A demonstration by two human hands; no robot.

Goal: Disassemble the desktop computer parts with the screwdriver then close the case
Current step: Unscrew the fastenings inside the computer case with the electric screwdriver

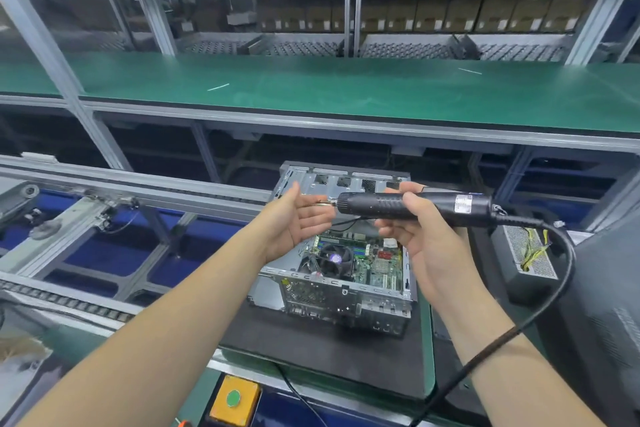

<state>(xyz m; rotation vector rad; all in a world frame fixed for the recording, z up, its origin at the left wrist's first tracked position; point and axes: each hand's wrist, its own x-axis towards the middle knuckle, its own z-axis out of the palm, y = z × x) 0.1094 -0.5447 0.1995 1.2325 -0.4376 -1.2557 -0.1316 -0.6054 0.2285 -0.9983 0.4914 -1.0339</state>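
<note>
Case [346,295], an open desktop computer shell of bare grey metal, lies on a black mat [311,350] on the table [429,350], its green motherboard [374,263] and round black fan [334,260] exposed from above. Bare mat lies in front of it; a power supply [526,253] sits close on its right, a conveyor rail [138,184] crosses behind. Above the case, the right hand [419,236] grips a black corded screwdriver [415,206] held level, fingers curled round its barrel. The left hand [298,222] is spread open, palm toward the bit's tip. A yellow box with a green button [235,399] sits at the near table edge.
</note>
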